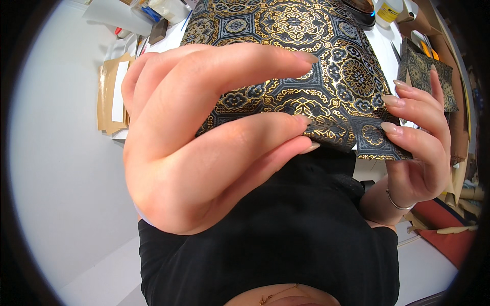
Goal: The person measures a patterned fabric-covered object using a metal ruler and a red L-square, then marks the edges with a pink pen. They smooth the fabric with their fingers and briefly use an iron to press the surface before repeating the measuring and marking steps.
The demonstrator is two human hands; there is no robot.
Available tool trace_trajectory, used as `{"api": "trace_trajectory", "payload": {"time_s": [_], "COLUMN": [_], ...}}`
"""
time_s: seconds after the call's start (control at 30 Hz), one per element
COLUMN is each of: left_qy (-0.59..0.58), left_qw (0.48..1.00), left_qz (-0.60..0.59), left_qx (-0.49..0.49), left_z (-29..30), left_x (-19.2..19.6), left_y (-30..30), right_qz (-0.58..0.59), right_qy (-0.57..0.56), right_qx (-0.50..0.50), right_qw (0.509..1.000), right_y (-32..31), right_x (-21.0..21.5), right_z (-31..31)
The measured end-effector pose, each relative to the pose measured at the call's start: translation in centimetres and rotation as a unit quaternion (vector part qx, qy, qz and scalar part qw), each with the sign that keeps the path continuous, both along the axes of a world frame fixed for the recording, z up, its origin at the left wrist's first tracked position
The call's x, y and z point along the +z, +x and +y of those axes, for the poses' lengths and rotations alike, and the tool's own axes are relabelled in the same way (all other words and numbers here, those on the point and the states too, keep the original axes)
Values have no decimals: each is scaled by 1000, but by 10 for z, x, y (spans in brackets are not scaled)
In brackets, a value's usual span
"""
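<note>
A black brocade fabric (293, 23) with gold and grey medallions spreads over the white table and comes toward me. Along its near edge a strip (332, 131) is turned over, and a short gap in that edge parts it from the right corner. My left hand (204, 112) looms large across the left of the view. Its lower fingertips pinch the turned edge, while another finger stretches out above the cloth without gripping. My right hand (421, 127) holds the near right corner (375, 140), fingertips on top of the cloth; its thumb is hidden.
Brown paper pieces (108, 94) lie at the left table edge. A dark block (158, 31) and a container of tools (153, 13) stand behind them. Back right are a black dish (361, 13), a yellow-labelled white bottle (389, 11), orange-handled scissors (427, 50) and a smaller brocade piece (426, 71).
</note>
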State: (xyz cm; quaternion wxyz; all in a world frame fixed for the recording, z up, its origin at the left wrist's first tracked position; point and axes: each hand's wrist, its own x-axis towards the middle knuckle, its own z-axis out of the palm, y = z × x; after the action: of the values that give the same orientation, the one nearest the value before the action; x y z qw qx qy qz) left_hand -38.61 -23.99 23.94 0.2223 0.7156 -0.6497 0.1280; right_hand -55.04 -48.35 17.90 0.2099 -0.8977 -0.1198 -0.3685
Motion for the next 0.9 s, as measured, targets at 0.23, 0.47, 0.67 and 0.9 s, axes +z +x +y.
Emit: {"api": "trace_trajectory", "payload": {"time_s": [0.23, 0.47, 0.67, 0.9], "left_qy": [-10, 7, 24, 20], "left_qw": [1000, 999, 1000, 1000], "left_qz": [3, 17, -1, 8], "left_qx": [0, -27, -20, -17], "left_z": [-2, -7, -8, -10], "left_x": [-2, 1, 4, 6], "left_y": [0, 2, 0, -3], "right_qz": [1, 12, 15, 13], "right_qy": [3, 7, 15, 7], "right_qx": [14, 16, 16, 11], "right_qw": [1000, 1000, 1000, 1000], "right_y": [0, -1, 0, 2], "right_x": [0, 1, 2, 2], "right_z": [-4, -6, -5, -6]}}
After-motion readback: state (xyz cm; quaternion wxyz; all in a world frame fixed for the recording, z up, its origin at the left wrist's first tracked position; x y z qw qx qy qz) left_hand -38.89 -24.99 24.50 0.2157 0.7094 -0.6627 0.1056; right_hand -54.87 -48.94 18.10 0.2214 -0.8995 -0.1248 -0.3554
